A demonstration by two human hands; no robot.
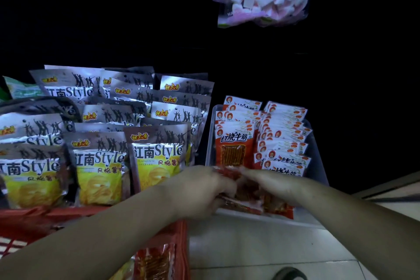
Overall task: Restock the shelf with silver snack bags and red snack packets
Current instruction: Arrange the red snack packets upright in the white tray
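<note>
Red snack packets (pixel 248 193) being held lower centre by left grip (pixel 204 188), right grip (pixel 275 183) touching them, closure unclear, silver snack bags (pixel 156 154) standing left.

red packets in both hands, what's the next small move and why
Probably ease the red packets forward and stand them at the front of the clear tray. The left hand and right hand grip them at its near edge, just before the upright rows.

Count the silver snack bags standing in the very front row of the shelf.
3: left bag at the picture's edge, middle bag, and right bag next to the grey tray. More stand behind, partly hidden.
</note>
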